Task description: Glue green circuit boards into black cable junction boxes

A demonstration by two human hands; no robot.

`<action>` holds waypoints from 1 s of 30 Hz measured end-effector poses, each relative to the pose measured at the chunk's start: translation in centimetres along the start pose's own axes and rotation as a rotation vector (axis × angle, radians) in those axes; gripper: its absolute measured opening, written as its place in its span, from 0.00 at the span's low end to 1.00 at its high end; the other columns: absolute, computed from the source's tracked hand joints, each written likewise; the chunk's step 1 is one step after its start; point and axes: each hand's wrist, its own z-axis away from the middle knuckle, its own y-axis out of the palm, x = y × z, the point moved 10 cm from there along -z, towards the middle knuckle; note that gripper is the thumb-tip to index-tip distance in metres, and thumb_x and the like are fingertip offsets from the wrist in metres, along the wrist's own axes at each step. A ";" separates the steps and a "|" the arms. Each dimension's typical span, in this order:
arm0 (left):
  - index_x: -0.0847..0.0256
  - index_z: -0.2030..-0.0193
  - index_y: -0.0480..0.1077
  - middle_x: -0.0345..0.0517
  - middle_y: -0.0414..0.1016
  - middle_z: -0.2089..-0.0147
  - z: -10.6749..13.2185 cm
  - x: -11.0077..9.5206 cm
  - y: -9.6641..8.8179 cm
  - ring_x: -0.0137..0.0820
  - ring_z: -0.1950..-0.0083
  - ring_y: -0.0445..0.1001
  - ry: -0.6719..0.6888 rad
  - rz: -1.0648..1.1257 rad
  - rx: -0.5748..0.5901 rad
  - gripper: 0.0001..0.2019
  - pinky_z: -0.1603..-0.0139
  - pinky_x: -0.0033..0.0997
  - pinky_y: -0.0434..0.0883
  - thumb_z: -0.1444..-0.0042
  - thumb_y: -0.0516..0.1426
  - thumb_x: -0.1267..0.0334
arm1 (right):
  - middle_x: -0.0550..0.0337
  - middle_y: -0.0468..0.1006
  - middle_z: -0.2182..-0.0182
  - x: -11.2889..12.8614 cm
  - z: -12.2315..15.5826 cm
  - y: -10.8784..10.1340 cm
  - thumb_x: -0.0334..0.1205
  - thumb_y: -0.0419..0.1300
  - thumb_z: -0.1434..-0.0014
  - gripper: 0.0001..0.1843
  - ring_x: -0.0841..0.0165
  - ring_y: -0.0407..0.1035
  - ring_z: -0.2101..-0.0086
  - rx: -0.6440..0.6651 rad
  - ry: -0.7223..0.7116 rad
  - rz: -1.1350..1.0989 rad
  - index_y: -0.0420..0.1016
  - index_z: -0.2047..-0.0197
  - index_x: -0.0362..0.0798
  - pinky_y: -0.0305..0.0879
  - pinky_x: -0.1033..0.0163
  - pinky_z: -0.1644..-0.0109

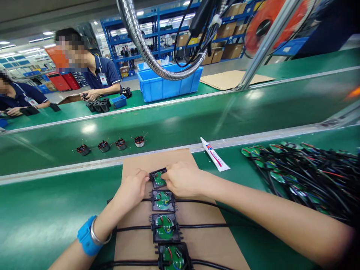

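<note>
Both my hands meet at a small black square housing (pixel 158 178) with a green circuit board inside, at the far end of a brown cardboard sheet (pixel 197 240). My left hand (pixel 132 188) pinches its left side with curled fingers. My right hand (pixel 182 179) grips its right side, fingers closed over the edge. Below it, three more black housings with green boards (pixel 164 227) lie in a column toward me, each with black cables running out sideways.
A white glue tube (pixel 215 154) lies right of the cardboard. A heap of green boards with black cables (pixel 303 176) fills the right. Several small wound coils (pixel 111 145) sit on the conveyor belt. Two people work across the belt near a blue bin (pixel 168 84).
</note>
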 end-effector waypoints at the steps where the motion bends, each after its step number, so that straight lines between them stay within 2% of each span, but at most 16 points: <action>1: 0.61 0.57 0.72 0.46 0.76 0.57 0.0 0.0 0.0 0.34 0.56 0.76 0.003 0.006 0.003 0.08 0.54 0.31 0.70 0.36 0.51 0.68 | 0.44 0.79 0.63 0.0 0.0 0.1 0.37 0.49 0.42 0.18 0.56 0.74 0.65 0.003 0.005 -0.002 0.80 0.60 0.44 0.58 0.60 0.68; 4: 0.58 0.57 0.74 0.41 0.79 0.56 0.0 0.1 -0.2 0.32 0.55 0.76 0.005 0.009 0.010 0.06 0.53 0.27 0.70 0.39 0.56 0.66 | 0.43 0.79 0.62 -0.1 0.0 0.3 0.37 0.49 0.41 0.19 0.55 0.75 0.64 0.007 0.017 -0.012 0.80 0.57 0.43 0.59 0.60 0.67; 7: 0.57 0.58 0.75 0.39 0.79 0.55 -0.1 0.2 -0.3 0.31 0.54 0.77 -0.010 -0.029 0.007 0.07 0.52 0.27 0.70 0.38 0.56 0.66 | 0.42 0.79 0.62 -0.3 0.1 0.7 0.38 0.48 0.41 0.20 0.54 0.75 0.64 0.012 0.030 -0.021 0.80 0.56 0.43 0.59 0.59 0.67; 16: 0.61 0.58 0.74 0.49 0.77 0.62 0.6 -1.7 0.5 0.39 0.60 0.77 -0.012 -0.293 0.076 0.12 0.62 0.34 0.73 0.37 0.48 0.70 | 0.41 0.79 0.62 -0.3 0.1 1.0 0.38 0.49 0.42 0.20 0.54 0.75 0.65 0.019 0.046 -0.039 0.79 0.55 0.42 0.61 0.59 0.68; 23: 0.65 0.61 0.72 0.54 0.76 0.62 0.0 -3.0 1.3 0.41 0.59 0.76 0.055 -0.452 0.202 0.12 0.62 0.34 0.73 0.45 0.50 0.77 | 0.41 0.79 0.61 -0.5 0.2 1.1 0.38 0.49 0.42 0.20 0.54 0.74 0.64 0.017 0.044 -0.084 0.79 0.57 0.41 0.61 0.59 0.68; 27: 0.64 0.63 0.72 0.52 0.76 0.64 -0.2 -2.7 1.4 0.40 0.62 0.77 0.044 -0.519 0.236 0.11 0.66 0.32 0.72 0.42 0.49 0.74 | 0.42 0.79 0.62 -0.6 0.4 1.2 0.38 0.50 0.42 0.18 0.54 0.74 0.65 -0.012 0.051 -0.132 0.80 0.59 0.42 0.61 0.59 0.68; 30: 0.62 0.61 0.71 0.50 0.76 0.64 0.2 -2.3 0.9 0.39 0.63 0.77 0.018 -0.574 0.223 0.11 0.68 0.32 0.71 0.38 0.47 0.71 | 0.43 0.79 0.63 -0.7 0.6 1.1 0.37 0.52 0.43 0.16 0.56 0.74 0.66 -0.035 0.048 -0.169 0.80 0.60 0.42 0.61 0.59 0.68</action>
